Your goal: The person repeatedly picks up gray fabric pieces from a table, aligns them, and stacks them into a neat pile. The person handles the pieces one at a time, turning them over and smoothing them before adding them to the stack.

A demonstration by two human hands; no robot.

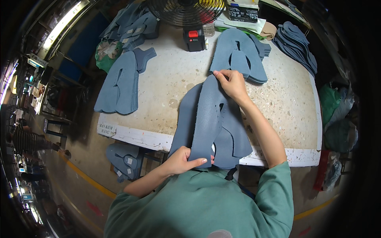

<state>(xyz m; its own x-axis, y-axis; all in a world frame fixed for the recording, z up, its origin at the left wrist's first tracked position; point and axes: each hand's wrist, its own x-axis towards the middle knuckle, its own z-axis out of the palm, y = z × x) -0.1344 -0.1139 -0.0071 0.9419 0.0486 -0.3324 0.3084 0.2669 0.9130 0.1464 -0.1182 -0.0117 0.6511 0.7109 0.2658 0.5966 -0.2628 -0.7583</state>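
Note:
Between my hands is a blue-grey leather shoe upper piece (207, 113), curved, with a slot and small punched holes. My left hand (183, 162) grips its near lower corner, thumb on top. At the far tip, the fingers of my right hand (233, 84) pinch the edge. Beneath it, more blue-grey pieces (186, 115) overhang the table's front edge, partly covered. Just beyond my right hand lies a stack of similar cut pieces (226, 45). Another pile (119, 85) of them rests at the left of the white table (158, 95).
A black fan (186, 12) on a base with a red switch stands at the back. More pieces lie at the back left (137, 27) and back right (293, 43). A green bag (108, 53) sits at the left edge. Below the front edge are further pieces (125, 160).

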